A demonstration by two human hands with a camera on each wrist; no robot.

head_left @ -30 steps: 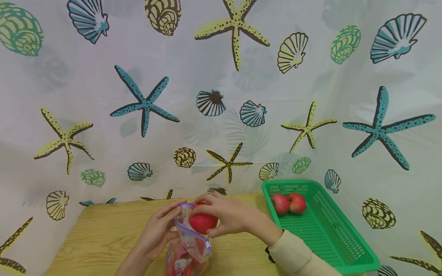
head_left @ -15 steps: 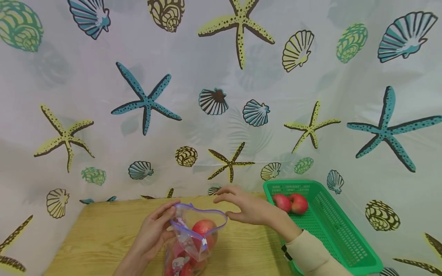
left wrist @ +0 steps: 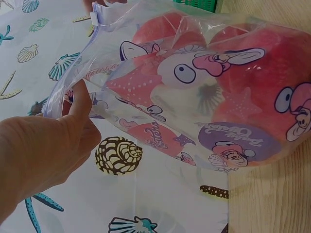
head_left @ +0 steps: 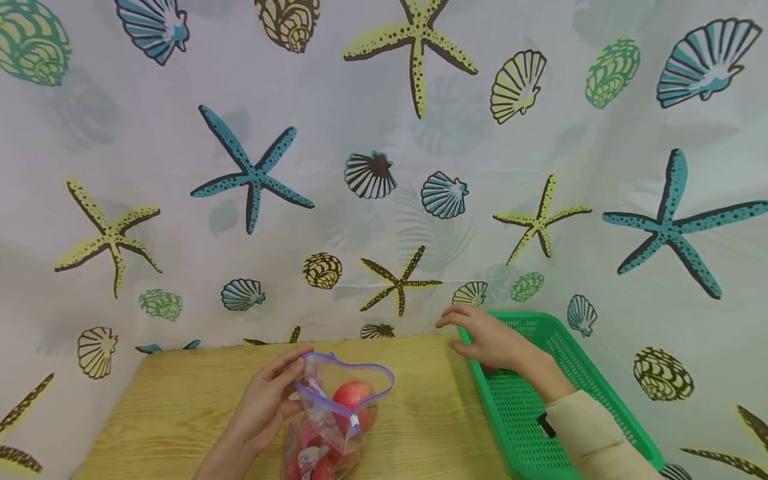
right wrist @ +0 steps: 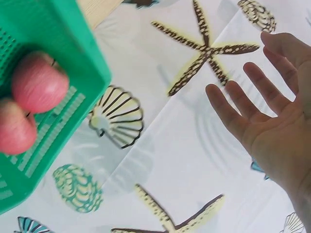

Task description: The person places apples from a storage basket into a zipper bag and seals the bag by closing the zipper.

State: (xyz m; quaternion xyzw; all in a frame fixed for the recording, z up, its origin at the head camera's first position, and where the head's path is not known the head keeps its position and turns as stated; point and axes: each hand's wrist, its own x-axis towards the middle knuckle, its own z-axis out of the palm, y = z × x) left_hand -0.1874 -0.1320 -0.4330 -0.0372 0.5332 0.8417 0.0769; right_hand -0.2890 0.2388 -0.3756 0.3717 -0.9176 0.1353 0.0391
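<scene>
My left hand (head_left: 270, 397) pinches the rim of a clear zip bag (head_left: 324, 407) with a purple zip edge and cartoon prints, its mouth spread wide. Inside the bag, a red apple (head_left: 354, 398) sits on top of more red fruit; in the left wrist view the printed film (left wrist: 194, 97) partly covers them. My right hand (head_left: 492, 340), with nothing in it, hovers over the far left corner of a green basket (head_left: 501, 427). Two apples lie in that basket; the right wrist view has one apple (right wrist: 40, 81) touching the other apple (right wrist: 14, 127). My right fingers look spread and loosely bent.
Both the bag and the basket stand on a wooden table (head_left: 180, 400). A white curtain (head_left: 336, 100) printed with starfish and shells hangs behind and at both sides. The basket's raised rim (head_left: 600, 383) runs along the right.
My right hand has let go of an apple, which now sits inside the zip bag, and has moved right to the green basket. My left hand stays at the bag's rim.
</scene>
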